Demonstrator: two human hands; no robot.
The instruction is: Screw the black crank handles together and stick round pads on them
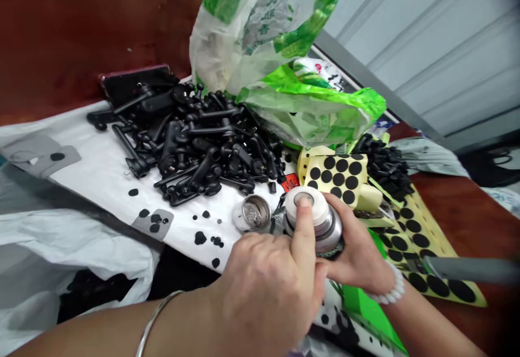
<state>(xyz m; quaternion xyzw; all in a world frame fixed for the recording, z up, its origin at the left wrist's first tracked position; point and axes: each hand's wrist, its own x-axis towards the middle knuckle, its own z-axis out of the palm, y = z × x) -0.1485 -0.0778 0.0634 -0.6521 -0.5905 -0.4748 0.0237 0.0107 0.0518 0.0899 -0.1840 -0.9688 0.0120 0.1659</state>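
My right hand point(357, 254) is wrapped around a metal thermos flask point(331, 235), thumb along its side and a bead bracelet at the wrist. The flask has a round white stopper point(312, 211) on top. My left hand point(268, 276), with a silver bangle on the wrist, presses its outstretched index finger on the middle of that stopper. Its other fingers are curled, with their tips hidden. Just left of the flask, a small metal cup point(252, 213) lies with its hollow side showing.
A heap of black plastic crank handles point(203, 140) covers the board behind. Green-and-white plastic bags point(260, 32) stand at the back. Sheets of round black stickers point(337, 175) and more small black parts point(384, 164) lie right. A grey-handled tool point(471, 267) juts in there. A phone point(134, 83) lies behind the heap.
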